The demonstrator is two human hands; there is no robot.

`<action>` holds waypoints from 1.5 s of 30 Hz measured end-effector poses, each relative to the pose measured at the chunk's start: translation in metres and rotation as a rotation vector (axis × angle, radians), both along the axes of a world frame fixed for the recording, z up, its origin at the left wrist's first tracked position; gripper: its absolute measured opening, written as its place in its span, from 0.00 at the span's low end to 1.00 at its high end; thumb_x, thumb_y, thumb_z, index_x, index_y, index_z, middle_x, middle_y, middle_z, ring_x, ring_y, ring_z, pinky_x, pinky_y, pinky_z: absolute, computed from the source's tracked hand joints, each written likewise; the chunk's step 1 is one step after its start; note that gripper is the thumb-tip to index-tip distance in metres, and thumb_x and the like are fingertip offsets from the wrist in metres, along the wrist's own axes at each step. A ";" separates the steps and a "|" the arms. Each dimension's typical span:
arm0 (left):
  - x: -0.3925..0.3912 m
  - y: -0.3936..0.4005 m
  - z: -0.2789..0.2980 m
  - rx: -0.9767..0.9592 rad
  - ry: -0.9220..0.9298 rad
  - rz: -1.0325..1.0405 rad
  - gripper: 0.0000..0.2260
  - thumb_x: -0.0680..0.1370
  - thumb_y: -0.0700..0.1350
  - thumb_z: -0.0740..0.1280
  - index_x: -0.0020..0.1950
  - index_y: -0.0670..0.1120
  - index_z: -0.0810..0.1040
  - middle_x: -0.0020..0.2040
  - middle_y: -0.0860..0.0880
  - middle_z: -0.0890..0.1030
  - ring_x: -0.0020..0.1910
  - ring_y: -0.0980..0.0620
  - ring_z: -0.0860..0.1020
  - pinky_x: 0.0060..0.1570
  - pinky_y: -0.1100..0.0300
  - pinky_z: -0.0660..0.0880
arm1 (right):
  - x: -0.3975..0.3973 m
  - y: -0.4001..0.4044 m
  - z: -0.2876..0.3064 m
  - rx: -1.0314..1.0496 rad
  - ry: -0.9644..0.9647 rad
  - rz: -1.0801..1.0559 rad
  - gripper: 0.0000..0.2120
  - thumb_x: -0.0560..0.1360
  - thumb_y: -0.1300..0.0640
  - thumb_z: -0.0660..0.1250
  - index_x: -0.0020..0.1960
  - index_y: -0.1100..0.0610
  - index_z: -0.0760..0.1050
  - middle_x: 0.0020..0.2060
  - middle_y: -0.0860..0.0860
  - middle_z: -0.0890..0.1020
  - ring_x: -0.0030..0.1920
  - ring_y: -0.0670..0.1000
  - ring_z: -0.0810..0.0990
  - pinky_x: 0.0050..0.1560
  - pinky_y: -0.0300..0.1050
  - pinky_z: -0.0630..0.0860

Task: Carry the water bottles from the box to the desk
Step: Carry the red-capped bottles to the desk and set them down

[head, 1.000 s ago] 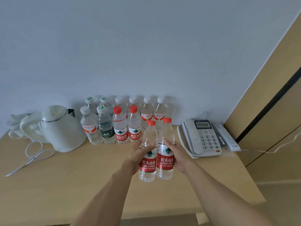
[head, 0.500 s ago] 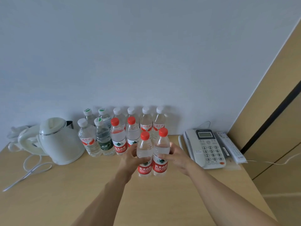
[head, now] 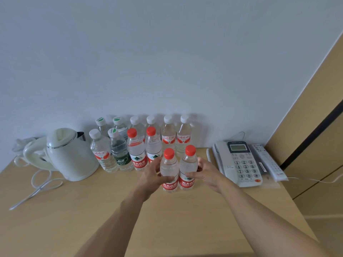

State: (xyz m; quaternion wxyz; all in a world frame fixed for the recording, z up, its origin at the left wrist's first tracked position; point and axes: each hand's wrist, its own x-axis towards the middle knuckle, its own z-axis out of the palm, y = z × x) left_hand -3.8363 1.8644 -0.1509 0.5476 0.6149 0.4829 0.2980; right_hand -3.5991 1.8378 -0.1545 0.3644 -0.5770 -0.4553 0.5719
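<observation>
Two red-capped water bottles stand side by side on the wooden desk (head: 92, 210). My left hand (head: 152, 177) grips the left bottle (head: 168, 167), its thumb across the front. My right hand (head: 206, 173) grips the right bottle (head: 188, 164) from the right side. Both bottles are upright, with their bases at the desk surface. Behind them stand two rows of several more bottles (head: 137, 151) against the wall, with white, green-marked and red caps. The box is out of view.
A white electric kettle (head: 70, 154) with its base and a loose cord (head: 39, 184) is at the left. A white desk phone (head: 239, 162) and a remote control (head: 269, 162) lie at the right. The desk's right edge meets a wooden panel.
Both hands carried the two bottles forward and down, from held above the desk's front to standing on the desk just in front of the rows.
</observation>
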 end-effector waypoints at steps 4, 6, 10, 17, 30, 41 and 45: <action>0.000 -0.003 0.003 0.062 0.087 -0.010 0.25 0.69 0.42 0.80 0.63 0.54 0.77 0.56 0.58 0.83 0.56 0.62 0.80 0.60 0.55 0.78 | 0.000 -0.003 0.002 0.015 -0.046 0.001 0.35 0.62 0.53 0.82 0.66 0.47 0.73 0.63 0.46 0.81 0.68 0.48 0.75 0.72 0.56 0.70; 0.000 -0.005 0.013 0.126 0.175 -0.015 0.27 0.69 0.45 0.80 0.66 0.55 0.75 0.57 0.59 0.82 0.57 0.62 0.79 0.60 0.55 0.77 | 0.001 -0.004 0.004 0.024 -0.065 0.004 0.32 0.64 0.53 0.82 0.65 0.47 0.74 0.62 0.46 0.81 0.67 0.48 0.75 0.70 0.54 0.71; -0.002 -0.002 0.049 0.358 0.326 0.016 0.29 0.71 0.52 0.78 0.69 0.57 0.73 0.57 0.59 0.79 0.51 0.60 0.78 0.48 0.66 0.73 | -0.003 -0.003 0.016 0.126 -0.140 -0.017 0.29 0.65 0.52 0.82 0.63 0.44 0.76 0.59 0.42 0.83 0.63 0.45 0.78 0.63 0.47 0.74; 0.011 0.006 0.091 0.641 0.603 -0.078 0.22 0.71 0.48 0.79 0.63 0.49 0.81 0.52 0.53 0.83 0.39 0.58 0.74 0.44 0.70 0.68 | -0.012 -0.004 0.026 0.260 -0.395 -0.077 0.29 0.65 0.49 0.81 0.61 0.38 0.73 0.56 0.37 0.80 0.55 0.36 0.75 0.51 0.38 0.71; 0.045 0.060 0.104 0.644 0.747 -0.029 0.11 0.72 0.43 0.78 0.52 0.43 0.82 0.47 0.46 0.84 0.48 0.46 0.80 0.45 0.59 0.72 | -0.018 -0.012 0.026 0.236 -0.408 -0.148 0.30 0.67 0.52 0.81 0.65 0.51 0.72 0.58 0.46 0.80 0.58 0.47 0.77 0.55 0.43 0.72; 0.055 0.092 0.113 0.631 0.865 -0.022 0.11 0.74 0.44 0.77 0.54 0.42 0.83 0.51 0.45 0.84 0.52 0.46 0.81 0.53 0.55 0.79 | -0.019 -0.014 0.027 0.246 -0.448 -0.142 0.31 0.68 0.50 0.80 0.67 0.49 0.72 0.58 0.42 0.79 0.55 0.41 0.76 0.46 0.32 0.69; 0.055 0.091 0.110 0.639 0.857 -0.018 0.10 0.75 0.41 0.75 0.55 0.42 0.83 0.50 0.45 0.84 0.51 0.46 0.81 0.53 0.54 0.79 | -0.018 -0.016 0.029 0.268 -0.450 -0.146 0.31 0.67 0.50 0.80 0.68 0.48 0.73 0.58 0.41 0.80 0.53 0.40 0.75 0.46 0.31 0.69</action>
